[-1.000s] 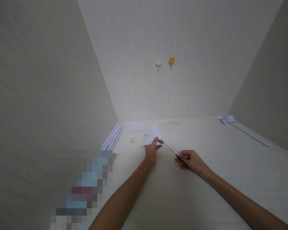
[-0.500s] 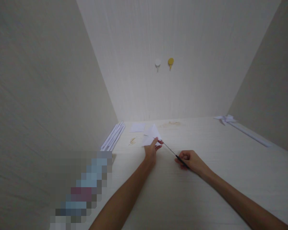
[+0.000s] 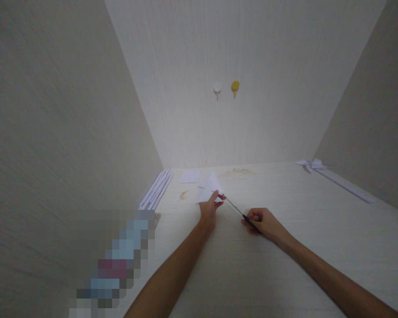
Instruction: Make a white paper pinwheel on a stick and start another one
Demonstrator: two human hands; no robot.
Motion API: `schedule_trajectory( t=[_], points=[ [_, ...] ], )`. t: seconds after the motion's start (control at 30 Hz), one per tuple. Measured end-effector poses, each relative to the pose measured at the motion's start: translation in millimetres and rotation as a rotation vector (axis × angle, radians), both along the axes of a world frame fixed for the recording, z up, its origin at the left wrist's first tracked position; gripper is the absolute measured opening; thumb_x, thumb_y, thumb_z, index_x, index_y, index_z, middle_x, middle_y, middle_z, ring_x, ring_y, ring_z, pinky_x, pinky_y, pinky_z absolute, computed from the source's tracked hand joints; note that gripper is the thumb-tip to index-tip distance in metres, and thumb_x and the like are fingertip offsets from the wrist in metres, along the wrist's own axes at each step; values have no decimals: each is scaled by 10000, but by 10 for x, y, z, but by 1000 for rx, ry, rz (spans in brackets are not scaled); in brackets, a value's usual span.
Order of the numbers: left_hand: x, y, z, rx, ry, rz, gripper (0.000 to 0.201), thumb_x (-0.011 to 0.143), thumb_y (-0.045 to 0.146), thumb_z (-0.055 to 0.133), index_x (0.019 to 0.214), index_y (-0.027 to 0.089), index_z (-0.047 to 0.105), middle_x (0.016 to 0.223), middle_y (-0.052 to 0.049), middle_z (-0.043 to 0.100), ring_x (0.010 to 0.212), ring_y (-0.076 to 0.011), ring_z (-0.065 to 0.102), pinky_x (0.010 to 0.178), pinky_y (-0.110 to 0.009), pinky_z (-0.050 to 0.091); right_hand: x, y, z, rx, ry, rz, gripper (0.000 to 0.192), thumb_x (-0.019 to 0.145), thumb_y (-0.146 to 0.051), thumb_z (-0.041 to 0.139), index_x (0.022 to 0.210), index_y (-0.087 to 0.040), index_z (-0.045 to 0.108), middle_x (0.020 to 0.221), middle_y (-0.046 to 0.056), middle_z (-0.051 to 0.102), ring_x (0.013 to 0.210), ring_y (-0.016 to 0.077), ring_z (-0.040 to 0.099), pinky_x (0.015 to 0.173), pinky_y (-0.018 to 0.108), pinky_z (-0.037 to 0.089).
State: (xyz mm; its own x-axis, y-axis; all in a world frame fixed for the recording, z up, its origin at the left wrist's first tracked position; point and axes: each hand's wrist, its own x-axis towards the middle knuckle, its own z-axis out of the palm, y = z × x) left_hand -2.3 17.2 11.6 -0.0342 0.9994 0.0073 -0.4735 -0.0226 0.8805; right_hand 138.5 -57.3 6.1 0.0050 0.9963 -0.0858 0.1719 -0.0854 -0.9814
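In the head view my left hand pinches a white paper square with slit corners, one of which stands up in a point. My right hand is closed around the black handle of a slim metal-shafted tool, perhaps a screwdriver. Its shaft slants up and left, with the tip at the paper beside my left fingers. Whether the tip pierces the paper I cannot tell. Behind the held sheet lies another white paper square. Several small yellowish sticks are left of my left hand.
Rolled white paper sticks lie along the left wall. At the far right rests a paper pinwheel on a long paper stick. More small bits lie at the back. A white hook and a yellow hook are on the wall.
Almost nothing differs. Both hands, the paper and the tool keep their places; the camera view has shifted very slightly.
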Motion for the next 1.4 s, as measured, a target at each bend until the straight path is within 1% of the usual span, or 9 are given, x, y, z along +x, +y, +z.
schedule_trajectory(
  t=[0.3,0.6,0.83,1.03,1.4],
  points=[
    [6,-8,-6,3,-1,-8,173,579,241,617,692,130,548,570,9,587,518,-102,571,454,-181,411,11,10,-7,-16,23,8,352,457,-364,705,437,-180,406,299,-67,448,276,56,350,323,183,227],
    [8,-13,-16,6,8,-9,174,584,237,618,698,130,543,570,15,586,512,-103,569,458,-188,417,33,11,-16,-5,14,23,334,484,-349,696,448,-180,410,310,-62,459,289,57,365,331,182,232],
    [18,-6,-21,9,10,5,181,580,233,617,707,133,537,561,19,581,502,-104,568,441,-183,410,19,10,-5,-37,17,5,358,454,-375,703,444,-180,403,306,-68,444,283,49,354,328,183,227],
    [13,6,-29,3,18,-4,169,584,233,616,695,131,539,569,13,584,512,-106,573,449,-185,418,35,19,-25,-34,9,6,337,463,-366,702,461,-175,425,316,-57,465,294,55,374,336,184,236],
    [17,8,-31,-10,24,3,185,583,227,615,718,132,531,564,13,585,503,-107,568,451,-191,418,37,11,-23,-11,-22,10,351,484,-386,680,447,-185,395,301,-69,433,285,48,338,331,183,200]
  ],
)
